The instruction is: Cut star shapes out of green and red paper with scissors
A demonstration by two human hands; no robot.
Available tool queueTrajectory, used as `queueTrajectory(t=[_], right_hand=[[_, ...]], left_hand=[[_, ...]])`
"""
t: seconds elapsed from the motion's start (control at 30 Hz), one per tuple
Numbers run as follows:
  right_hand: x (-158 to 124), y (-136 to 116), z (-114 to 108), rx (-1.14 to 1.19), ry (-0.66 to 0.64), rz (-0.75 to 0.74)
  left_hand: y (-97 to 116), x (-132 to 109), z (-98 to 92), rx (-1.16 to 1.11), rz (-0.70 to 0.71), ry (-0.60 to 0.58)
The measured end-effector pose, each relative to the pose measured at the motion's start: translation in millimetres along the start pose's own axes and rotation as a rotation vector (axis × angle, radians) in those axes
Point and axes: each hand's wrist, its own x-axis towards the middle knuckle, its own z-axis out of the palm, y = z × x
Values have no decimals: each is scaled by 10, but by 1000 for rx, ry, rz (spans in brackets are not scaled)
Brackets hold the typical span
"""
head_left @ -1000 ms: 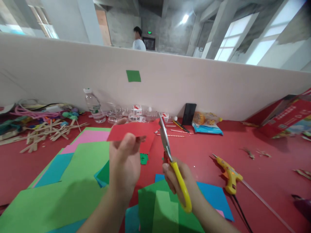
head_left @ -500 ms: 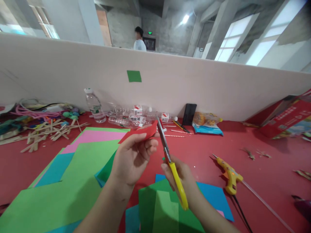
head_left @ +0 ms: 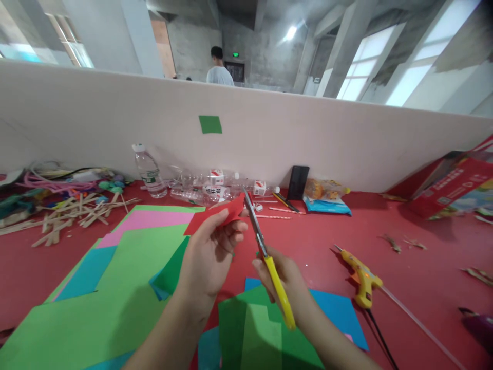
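Note:
My left hand (head_left: 210, 244) pinches a piece of red paper (head_left: 210, 211) between thumb and fingers, held up over the table. In my right hand (head_left: 283, 272) is a pair of scissors (head_left: 279, 290) with yellow handles, its blades pointing up and away from me. The blade tips lie at the right edge of the red paper; whether they are closed on it I cannot tell. Below my right wrist lie dark green sheets (head_left: 231, 329) with a lighter green strip (head_left: 262, 334) on top. Light green sheets (head_left: 134, 267) spread under and left of my left arm.
A yellow glue gun (head_left: 360, 277) with its cord lies at the right. Plastic bottles (head_left: 204, 192), a black phone (head_left: 298, 182) and a snack packet (head_left: 327, 198) line the white partition (head_left: 308, 133). Wooden sticks (head_left: 73, 210) are heaped at the left. A person (head_left: 219, 72) is beyond the partition.
The red paper has tilted to show more of its face, and the scissors have shifted slightly left along with it. Both hands keep their holds. The person beyond the partition has turned.

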Motion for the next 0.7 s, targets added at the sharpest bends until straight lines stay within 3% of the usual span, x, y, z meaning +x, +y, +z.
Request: queueTrajectory(t=[0.17,0.47,0.7], right_hand=[[-14,-37,-13,1,-26,-9],[-62,-110,-188,-68,-129,-8],[-93,-114,-283,-14,-213,5]], left_hand=[[-130,-54,-59,5,165,-117],[-115,-81,50,126,125,-95],[-148,-26,-16,192,133,-88]])
